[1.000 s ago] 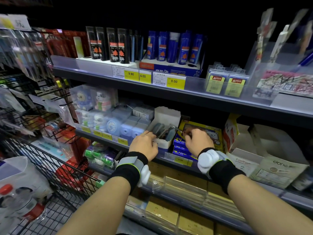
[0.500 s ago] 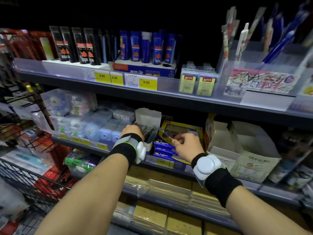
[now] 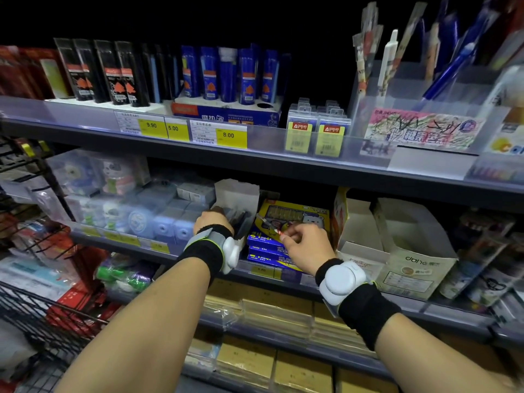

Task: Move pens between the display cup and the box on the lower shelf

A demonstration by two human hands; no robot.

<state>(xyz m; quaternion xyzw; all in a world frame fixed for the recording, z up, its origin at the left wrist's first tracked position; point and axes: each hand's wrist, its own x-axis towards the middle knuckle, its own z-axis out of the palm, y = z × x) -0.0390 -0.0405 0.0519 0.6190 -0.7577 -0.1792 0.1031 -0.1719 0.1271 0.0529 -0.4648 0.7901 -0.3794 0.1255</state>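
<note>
Two hands work at the lower shelf (image 3: 198,252). Nearest us, our right hand (image 3: 307,245) pinches one pen (image 3: 269,224) at its near end, fingers (image 3: 286,236) closed on it, just right of the box (image 3: 236,194). Our left hand (image 3: 212,222) rests on the box edge; we cannot tell its grip. We judge the pen light, stiff and smooth, best held mid-barrel. Farther up stands the display cup (image 3: 425,89).

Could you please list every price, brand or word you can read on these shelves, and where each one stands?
"9.90": yellow price tag, upper shelf rail.
"5.00": yellow tag beside it.
"8.00": yellow tag under the blue tubes.
"COLOR": blue boxes by the right hand.
Brand on the white carton: too blurred.
</note>
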